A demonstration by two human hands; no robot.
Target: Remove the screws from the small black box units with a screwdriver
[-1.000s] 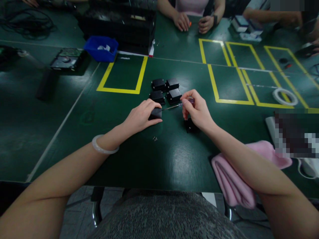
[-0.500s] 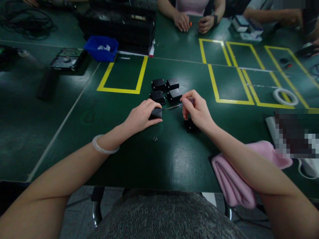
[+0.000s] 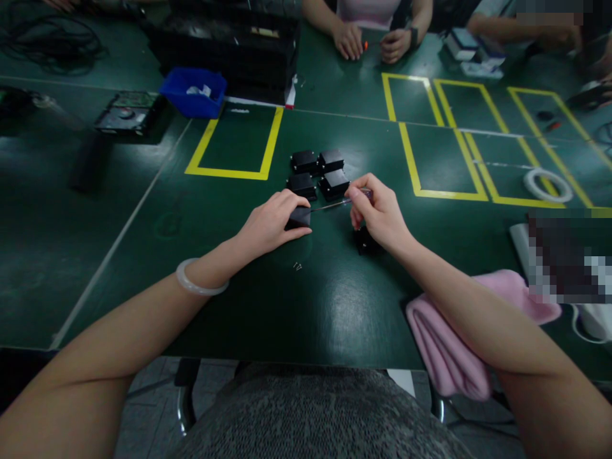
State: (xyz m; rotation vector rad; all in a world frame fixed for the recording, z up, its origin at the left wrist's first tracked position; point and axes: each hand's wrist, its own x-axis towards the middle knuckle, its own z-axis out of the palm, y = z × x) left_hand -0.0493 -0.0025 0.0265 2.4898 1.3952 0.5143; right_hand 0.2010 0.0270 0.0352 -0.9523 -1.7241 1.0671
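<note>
My left hand (image 3: 277, 220) grips a small black box (image 3: 300, 218) on the green table, thumb on the near side and fingers over the far side. Between the fingers of my right hand (image 3: 375, 210) is a screwdriver (image 3: 332, 204); its thin metal shaft points left and its tip meets the right side of that box. Several similar black boxes (image 3: 335, 183) stand together just beyond my hands. Another black piece (image 3: 366, 241) lies partly hidden under my right hand. A few tiny screws (image 3: 298, 266) rest on the table nearer to me.
A pink cloth (image 3: 449, 347) lies under my right forearm. At the back left are a blue bin (image 3: 194, 92) and a circuit-board device (image 3: 128, 113). A white ring-shaped roll (image 3: 547, 185) sits right, near yellow tape outlines. Across the table are a co-worker's hands (image 3: 348, 41).
Almost nothing differs. Both hands keep their places, the box stays in my left hand, and the screwdriver tip remains against it.
</note>
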